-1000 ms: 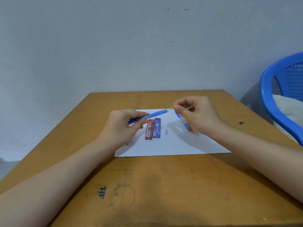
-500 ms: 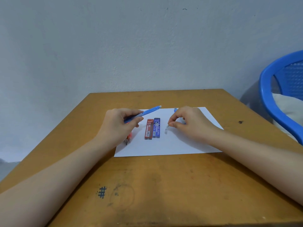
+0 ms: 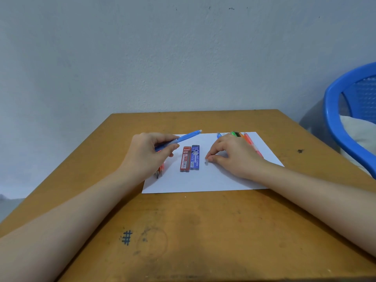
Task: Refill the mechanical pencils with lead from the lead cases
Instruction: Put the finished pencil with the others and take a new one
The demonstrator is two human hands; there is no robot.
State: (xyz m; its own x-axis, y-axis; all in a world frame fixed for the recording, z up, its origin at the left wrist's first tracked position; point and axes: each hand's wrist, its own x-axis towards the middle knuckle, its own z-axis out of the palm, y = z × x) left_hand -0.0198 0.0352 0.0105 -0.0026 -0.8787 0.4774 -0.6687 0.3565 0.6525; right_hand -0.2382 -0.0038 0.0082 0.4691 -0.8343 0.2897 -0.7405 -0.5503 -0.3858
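- Head camera looks down at a brown wooden table (image 3: pixel 203 231) with a white sheet of paper (image 3: pixel 203 181) on it.
- The left hand (image 3: pixel 148 153) has its fingers curled around a blue mechanical pencil (image 3: pixel 179 140). It holds the pencil up off the paper, and the far end points up and to the right.
- The right hand (image 3: pixel 234 155) rests on the paper with its thumb and first finger close together. Their tips touch a tiny clear piece (image 3: pixel 206 163) on the paper. I cannot tell if they are pinching it or just touching it.
- Two lead cases lie side by side on the paper between the hands, and they touch each other. The red lead case (image 3: pixel 185 159) says 2B. The blue lead case (image 3: pixel 195 157) says PENCIL LEAD. I cannot see the lead inside them.
- More pencils lie behind the right hand: a blue one (image 3: pixel 219 135), a green one (image 3: pixel 234 133) and an orange one (image 3: pixel 248 140).
- An orange pencil (image 3: pixel 160 169) peeks out from under the left hand.
- A blue plastic chair (image 3: pixel 335 119) stands to the right of the table.
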